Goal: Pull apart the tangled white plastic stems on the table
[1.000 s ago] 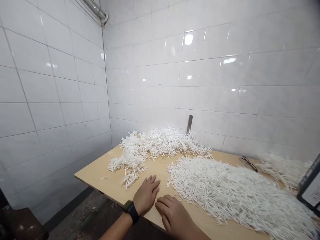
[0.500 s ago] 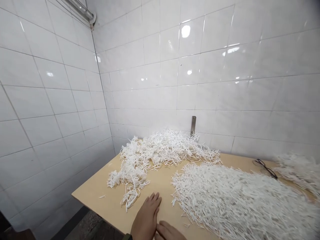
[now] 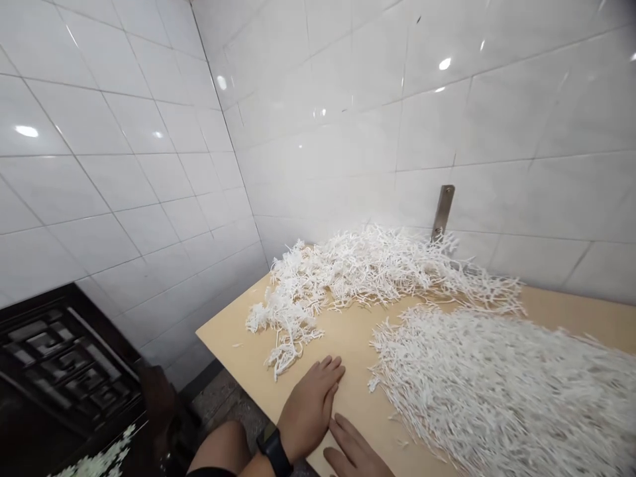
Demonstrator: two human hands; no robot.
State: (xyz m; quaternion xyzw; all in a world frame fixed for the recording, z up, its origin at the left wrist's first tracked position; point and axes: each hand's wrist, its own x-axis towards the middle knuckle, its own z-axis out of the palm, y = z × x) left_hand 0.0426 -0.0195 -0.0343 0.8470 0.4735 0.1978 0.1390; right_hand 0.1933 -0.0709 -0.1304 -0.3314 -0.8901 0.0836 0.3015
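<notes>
Left hand point(image 3: 309, 409) flat on table point(image 3: 345, 334), nothing seen held; strand heap point(image 3: 377, 268) ahead | right hand point(image 3: 358, 452) beside it, fingers extended, no hold seen; nearer strand pile point(image 3: 497, 381), rightward, running off-frame.

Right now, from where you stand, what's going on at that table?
A person has both bare hands over the near edge of the tan table. The left hand, with a dark watch on its wrist, is spread flat; the right hand is close beside it. Neither appears to hold anything. A tangled white heap lies beyond, near the wall; a broad pile of white strands lies to the right.
</notes>
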